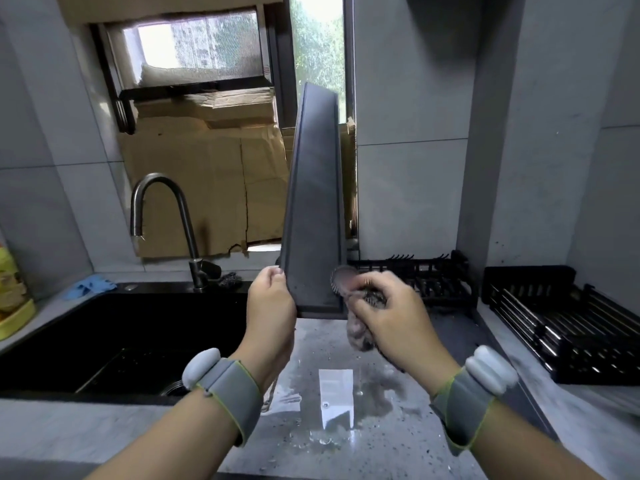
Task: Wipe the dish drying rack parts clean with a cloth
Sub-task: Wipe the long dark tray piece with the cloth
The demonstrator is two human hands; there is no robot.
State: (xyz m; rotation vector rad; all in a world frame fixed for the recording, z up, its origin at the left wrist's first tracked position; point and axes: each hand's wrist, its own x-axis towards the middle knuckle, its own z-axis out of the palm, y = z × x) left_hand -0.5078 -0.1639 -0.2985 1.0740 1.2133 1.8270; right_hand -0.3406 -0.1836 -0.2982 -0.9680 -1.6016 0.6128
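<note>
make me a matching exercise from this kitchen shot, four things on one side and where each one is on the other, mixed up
Things
1. drip tray
2. cloth
3. blue glove
4. faucet

Places
A. lying on the counter left of the sink
B. bunched in the right hand
C. standing behind the sink
D. held upright by the left hand

Pairs: 1-D, 2-B, 3-A, 4-C

The left hand grips the tray's lower left edge; the right hand holds the cloth at its lower right corner.
</note>
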